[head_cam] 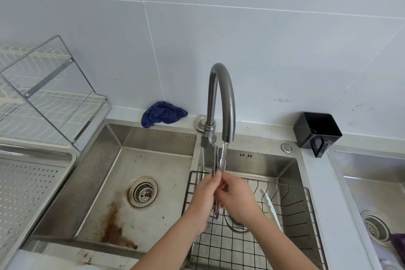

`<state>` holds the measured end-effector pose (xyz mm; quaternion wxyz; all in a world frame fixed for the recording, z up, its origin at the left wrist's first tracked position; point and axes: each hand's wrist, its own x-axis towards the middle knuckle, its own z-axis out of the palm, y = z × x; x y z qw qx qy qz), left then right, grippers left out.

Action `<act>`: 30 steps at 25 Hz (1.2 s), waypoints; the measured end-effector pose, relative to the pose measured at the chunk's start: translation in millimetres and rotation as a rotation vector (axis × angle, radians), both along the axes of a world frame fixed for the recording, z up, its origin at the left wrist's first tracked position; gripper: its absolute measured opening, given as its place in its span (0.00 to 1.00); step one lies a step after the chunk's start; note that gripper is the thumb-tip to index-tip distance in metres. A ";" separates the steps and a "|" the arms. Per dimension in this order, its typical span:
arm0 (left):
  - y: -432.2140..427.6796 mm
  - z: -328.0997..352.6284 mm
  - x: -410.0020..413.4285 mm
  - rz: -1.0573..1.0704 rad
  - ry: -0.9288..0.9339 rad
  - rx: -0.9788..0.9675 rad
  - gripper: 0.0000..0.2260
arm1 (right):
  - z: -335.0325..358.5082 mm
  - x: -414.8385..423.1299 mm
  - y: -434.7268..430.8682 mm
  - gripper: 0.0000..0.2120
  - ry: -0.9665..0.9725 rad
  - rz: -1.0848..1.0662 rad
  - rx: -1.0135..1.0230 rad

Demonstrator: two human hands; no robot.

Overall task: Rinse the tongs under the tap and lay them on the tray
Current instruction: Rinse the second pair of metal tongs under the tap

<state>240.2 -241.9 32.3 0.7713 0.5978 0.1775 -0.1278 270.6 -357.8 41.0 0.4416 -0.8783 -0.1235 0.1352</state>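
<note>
Metal tongs (219,155) point up under the spout of the grey gooseneck tap (221,98), and water runs over their toothed tips. My left hand (205,195) and my right hand (237,199) both grip the tongs along their lower half, pressed together over the right sink basin. The tongs' handle end shows below my hands. A perforated steel tray (26,184) lies at the far left, beside the left basin.
A black wire basket (291,210) sits in the right basin with a white utensil in it. The stained left basin (140,182) has a drain strainer. Also here: a wire dish rack (50,94) at back left, a blue cloth (163,113) behind the sink, a black cup (316,130) at right.
</note>
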 end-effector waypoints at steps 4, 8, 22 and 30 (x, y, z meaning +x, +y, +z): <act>6.6 -3.7 2.7 0.079 0.094 -0.133 0.22 | -0.5 -5.9 -10.6 0.07 0.214 -0.094 0.263; 8.0 -3.5 2.2 0.012 0.056 -0.039 0.20 | -4.9 5.0 -11.5 0.07 0.178 -0.372 0.279; 30.6 -5.8 -24.6 -0.065 -0.064 0.600 0.24 | -9.4 30.6 16.6 0.06 0.327 -0.468 0.477; 54.8 -4.9 -35.4 -0.183 -0.023 0.868 0.31 | -25.7 17.7 15.1 0.10 0.434 -0.408 0.433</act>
